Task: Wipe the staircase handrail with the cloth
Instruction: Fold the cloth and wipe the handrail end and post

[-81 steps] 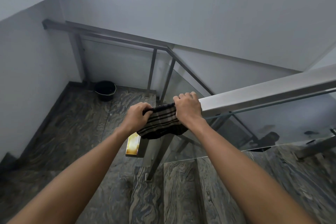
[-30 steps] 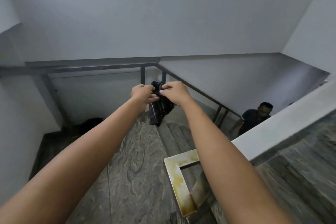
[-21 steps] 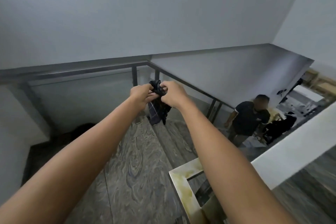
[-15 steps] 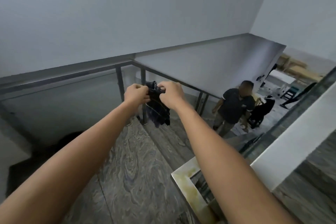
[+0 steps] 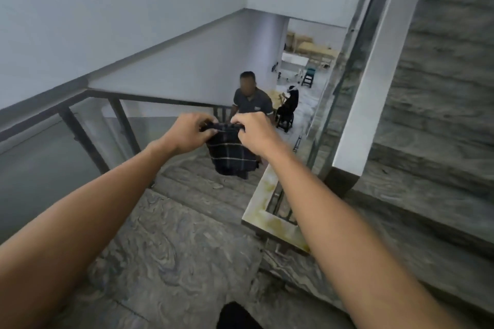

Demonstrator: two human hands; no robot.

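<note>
Cloth: dark checked fabric cloth with pale grid lines (image 5: 232,153), held up in the air at the centre of the view, its top edge bunched, the rest hanging loose below the hands.
Left hand (image 5: 190,133): at 9 o'clock of the cloth; grip clenched on the top left corner, fingers curled over the edge.
Right hand (image 5: 255,132): at 3 o'clock of the cloth; grip pinching the top right corner.
Handrail, near: pale flat-topped metal handrail with yellowish stains (image 5: 263,203), at 5 o'clock of the cloth, apart from it, turning a corner.
Handrail, upper flight: broad pale rail (image 5: 371,72) above a glass panel, at 2 o'clock.
Handrail, far: dark metal rail with posts (image 5: 80,100), at 9 o'clock.
Floor: grey swirled marble landing (image 5: 171,248) with steps descending.
Other person: figure in dark shirt (image 5: 251,103) on the stairs below, at 12 o'clock.
</note>
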